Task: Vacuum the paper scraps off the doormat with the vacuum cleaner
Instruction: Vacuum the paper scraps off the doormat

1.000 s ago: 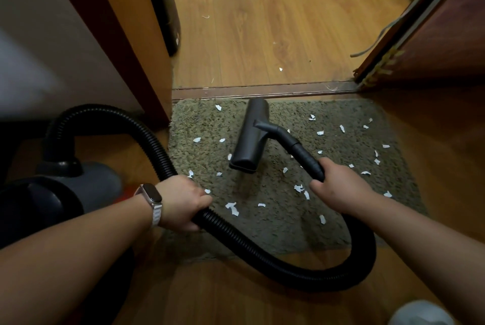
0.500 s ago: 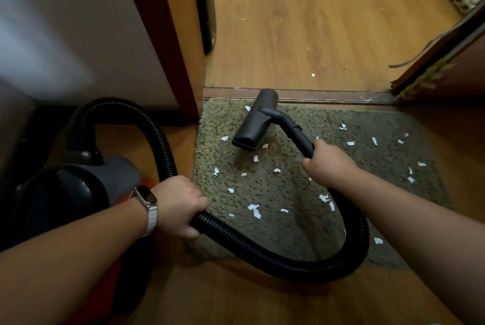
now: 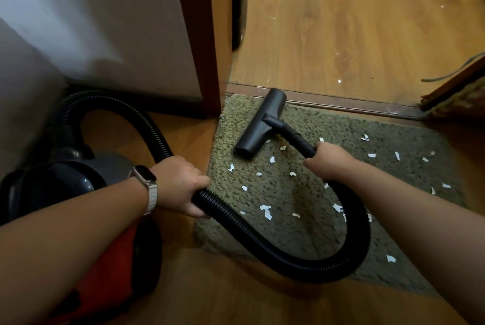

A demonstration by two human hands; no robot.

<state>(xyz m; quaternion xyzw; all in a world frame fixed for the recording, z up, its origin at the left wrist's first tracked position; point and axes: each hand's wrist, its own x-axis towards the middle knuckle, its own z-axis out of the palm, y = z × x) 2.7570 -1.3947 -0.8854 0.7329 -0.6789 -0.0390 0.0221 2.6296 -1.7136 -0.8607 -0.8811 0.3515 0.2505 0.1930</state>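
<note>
Nozzle head (image 3: 258, 125) now at the doormat's (image 3: 309, 225) upper-left corner, nearer the threshold than before.
Left hand (image 3: 178, 187) clasps the hose (image 3: 262, 240), right hand (image 3: 329, 160) the wand; white paper scraps (image 3: 265, 210) remain.

Warm wood-plank floor (image 3: 367, 36), dark threshold strip (image 3: 341, 101), pale wall (image 3: 91, 23), reddish-brown door frame (image 3: 195, 36), perhaps a doorway.

doormat (image 3: 301, 193): olive-green, speckled pile
paper scraps (image 3: 265, 210): white
hose (image 3: 262, 240): black, ribbed
nozzle (image 3: 258, 128): dark grey
vacuum cleaner (image 3: 78, 188): grey and black top, red base
watch strap (image 3: 151, 198): cream
floor (image 3: 354, 36): orange-brown woodgrain
</note>
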